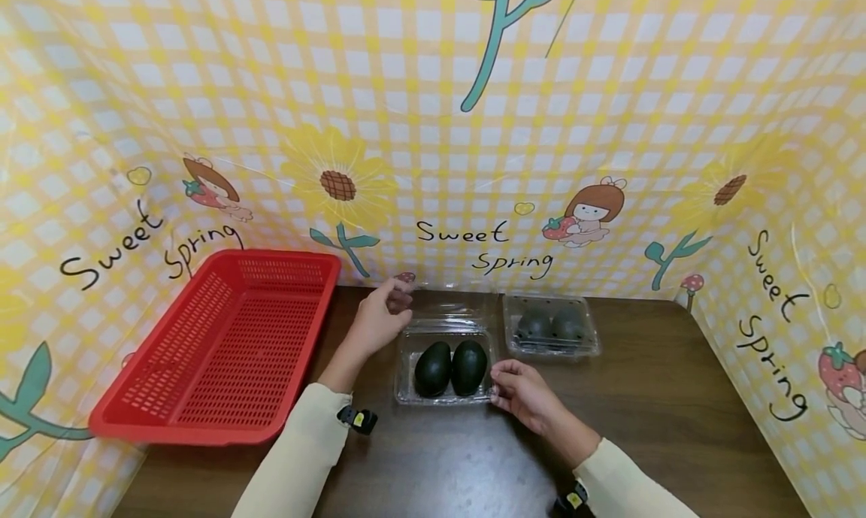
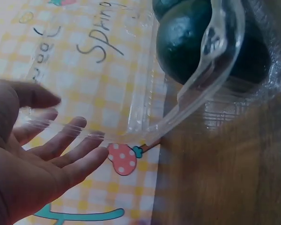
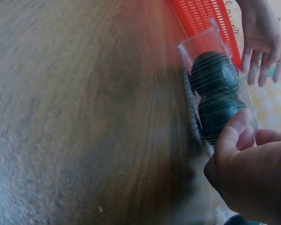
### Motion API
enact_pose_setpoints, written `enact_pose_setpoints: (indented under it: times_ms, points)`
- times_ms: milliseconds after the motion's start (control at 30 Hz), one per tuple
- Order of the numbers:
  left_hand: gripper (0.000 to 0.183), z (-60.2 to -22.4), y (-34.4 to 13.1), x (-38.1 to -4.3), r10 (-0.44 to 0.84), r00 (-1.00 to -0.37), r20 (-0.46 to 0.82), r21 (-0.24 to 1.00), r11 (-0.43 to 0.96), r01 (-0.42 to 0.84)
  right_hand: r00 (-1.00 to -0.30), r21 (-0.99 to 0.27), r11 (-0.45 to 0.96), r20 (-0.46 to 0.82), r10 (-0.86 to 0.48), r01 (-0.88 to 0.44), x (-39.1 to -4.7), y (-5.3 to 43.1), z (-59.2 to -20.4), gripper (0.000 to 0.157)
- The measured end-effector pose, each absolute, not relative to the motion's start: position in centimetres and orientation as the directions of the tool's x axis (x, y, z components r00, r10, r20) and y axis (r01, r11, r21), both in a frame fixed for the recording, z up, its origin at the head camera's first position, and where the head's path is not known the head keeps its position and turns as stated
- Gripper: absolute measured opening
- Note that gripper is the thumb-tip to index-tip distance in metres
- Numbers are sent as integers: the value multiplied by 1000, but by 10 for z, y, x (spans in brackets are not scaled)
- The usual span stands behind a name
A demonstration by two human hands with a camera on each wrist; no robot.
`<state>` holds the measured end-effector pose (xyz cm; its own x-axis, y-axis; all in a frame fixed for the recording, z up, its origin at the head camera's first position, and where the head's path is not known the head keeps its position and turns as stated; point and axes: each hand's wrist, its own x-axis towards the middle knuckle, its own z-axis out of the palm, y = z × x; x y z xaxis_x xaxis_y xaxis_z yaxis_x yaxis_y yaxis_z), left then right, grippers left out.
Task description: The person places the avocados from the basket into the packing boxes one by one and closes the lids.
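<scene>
Two dark green avocados (image 1: 451, 369) lie side by side in a clear plastic clamshell box (image 1: 406, 389), whose lid (image 1: 449, 307) is raised at the back. My left hand (image 1: 380, 316) is by the lid's left edge, fingers (image 2: 84, 161) loosely spread; whether they touch the lid I cannot tell. At the box's right side, my right hand (image 1: 531, 396) pinches the rim between thumb and fingers. In the right wrist view the same avocados (image 3: 214, 75) show through the ribbed wall.
A second clear box (image 1: 551, 345), closed with two dark fruits inside, stands to the right. On the left sits a red perforated basket (image 1: 233, 352). A checked yellow cloth (image 1: 433, 165) rises behind and at both sides of the brown table (image 1: 683, 405).
</scene>
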<state>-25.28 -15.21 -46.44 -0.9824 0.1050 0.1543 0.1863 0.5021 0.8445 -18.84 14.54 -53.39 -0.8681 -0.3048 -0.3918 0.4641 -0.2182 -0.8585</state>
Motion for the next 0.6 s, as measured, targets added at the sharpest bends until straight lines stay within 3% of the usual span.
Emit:
enact_pose_setpoints:
  times_ms: [267, 467, 600]
  points:
    - [34, -457, -149, -225, 105, -983, 150, 835, 519, 183, -868, -858, -218, -394, -303, 465, -189, 146, -533, 4]
    - [25, -464, -151, -210, 136, -980, 142, 818, 542, 193, -861, -845, -234, -403, -310, 480, -189, 146, -534, 5]
    - [28, -469, -152, -200, 191, -976, 101, 835, 518, 187, -854, -832, -255, -406, -326, 493, -189, 147, -534, 12]
